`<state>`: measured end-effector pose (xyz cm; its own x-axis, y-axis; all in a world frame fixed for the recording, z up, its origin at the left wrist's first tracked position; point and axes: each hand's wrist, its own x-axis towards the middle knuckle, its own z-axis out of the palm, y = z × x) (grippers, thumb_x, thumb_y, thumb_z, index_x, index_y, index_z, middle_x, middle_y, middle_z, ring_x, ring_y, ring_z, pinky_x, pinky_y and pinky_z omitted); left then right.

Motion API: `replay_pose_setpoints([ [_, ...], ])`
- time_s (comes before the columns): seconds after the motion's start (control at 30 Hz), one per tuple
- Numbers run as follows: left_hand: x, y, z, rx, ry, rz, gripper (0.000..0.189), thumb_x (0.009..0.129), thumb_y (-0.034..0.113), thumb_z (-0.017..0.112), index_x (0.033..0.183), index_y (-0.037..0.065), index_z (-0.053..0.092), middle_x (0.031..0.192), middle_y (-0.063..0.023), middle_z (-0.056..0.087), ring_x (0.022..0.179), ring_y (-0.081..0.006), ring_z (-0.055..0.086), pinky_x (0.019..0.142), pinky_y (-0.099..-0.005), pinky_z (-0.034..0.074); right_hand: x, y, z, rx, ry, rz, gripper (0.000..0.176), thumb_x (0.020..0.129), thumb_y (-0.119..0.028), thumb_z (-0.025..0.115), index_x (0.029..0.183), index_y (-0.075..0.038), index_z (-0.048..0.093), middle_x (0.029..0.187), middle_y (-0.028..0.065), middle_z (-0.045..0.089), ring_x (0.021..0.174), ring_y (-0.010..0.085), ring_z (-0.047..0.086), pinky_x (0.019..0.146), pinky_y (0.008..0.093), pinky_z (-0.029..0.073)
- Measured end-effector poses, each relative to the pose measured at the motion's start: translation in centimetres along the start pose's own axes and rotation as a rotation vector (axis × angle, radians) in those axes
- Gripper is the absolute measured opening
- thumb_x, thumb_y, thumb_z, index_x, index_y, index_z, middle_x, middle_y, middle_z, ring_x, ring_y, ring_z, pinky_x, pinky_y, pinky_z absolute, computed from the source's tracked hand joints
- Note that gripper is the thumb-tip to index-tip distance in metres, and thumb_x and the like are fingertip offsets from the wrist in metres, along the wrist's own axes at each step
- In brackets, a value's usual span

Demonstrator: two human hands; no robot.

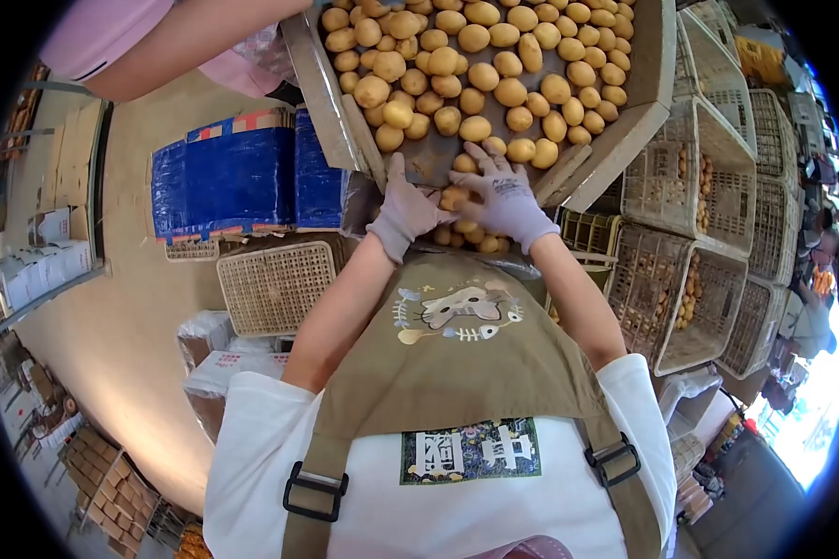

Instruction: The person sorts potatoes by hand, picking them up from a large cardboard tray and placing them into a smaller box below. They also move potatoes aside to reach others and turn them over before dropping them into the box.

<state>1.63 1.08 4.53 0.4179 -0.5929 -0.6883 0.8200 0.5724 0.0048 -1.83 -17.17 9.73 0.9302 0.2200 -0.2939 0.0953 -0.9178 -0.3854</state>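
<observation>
Potatoes [474, 128] lie across the wooden-sided sorting table [319, 79], whose sides narrow toward me. At its narrow end, my left hand [408, 211], in a pale glove, has its thumb pointing up and its fingers toward the right. Opposite it, my right hand [505, 194], in a matching glove, spreads its fingers at the nearest potatoes, touching some. Between and below the hands, more potatoes [475, 238] sit close to my apron; some are blurred. Neither hand shows a firm grip on a potato.
Stacked plastic crates [657, 186], some holding potatoes, stand on the right. To the left are a blue-wrapped box [238, 177] and a beige crate [278, 289]. Another person's arm [172, 47] reaches over the table's upper left. My brown apron [457, 363] touches the near end.
</observation>
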Motion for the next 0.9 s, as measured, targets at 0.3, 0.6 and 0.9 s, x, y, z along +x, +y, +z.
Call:
replay_pose_setpoints([
  [0.3,0.4,0.1,-0.2,-0.025,-0.166,0.007,0.1,0.086,0.084,0.034,0.161,0.021,0.014,0.166,-0.0117,0.016,0.15,-0.0386,0.023,0.113,-0.0728,0.012,1.7,0.6,0.6,-0.276,0.239,-0.08,0.046,0.086,-0.047,0.062,0.129,-0.03,0.066,0.155,0.0128,0.04,0.148,0.0352,0.027,0.11,0.0756,0.012],
  [0.6,0.0,0.2,1.1,-0.119,0.079,-0.051,0.106,0.082,0.086,0.041,0.16,0.018,0.016,0.167,-0.0115,0.015,0.153,-0.0327,0.014,0.113,-0.0746,0.005,-1.8,-0.2,0.5,-0.308,-0.081,0.031,0.05,0.083,-0.048,0.065,0.131,-0.033,0.066,0.157,0.0133,0.038,0.148,0.0341,0.03,0.114,0.0731,0.009],
  [0.9,1.2,-0.9,-0.5,-0.141,-0.085,-0.025,0.104,0.082,0.084,0.045,0.159,0.018,0.019,0.162,-0.0137,0.022,0.147,-0.0417,0.024,0.108,-0.077,0.023,-1.2,0.9,-1.5,0.126,0.312,-0.039,0.034,0.086,-0.021,0.063,0.119,-0.019,0.067,0.122,0.0123,0.063,0.101,0.0299,0.067,0.089,0.0502,0.05],
])
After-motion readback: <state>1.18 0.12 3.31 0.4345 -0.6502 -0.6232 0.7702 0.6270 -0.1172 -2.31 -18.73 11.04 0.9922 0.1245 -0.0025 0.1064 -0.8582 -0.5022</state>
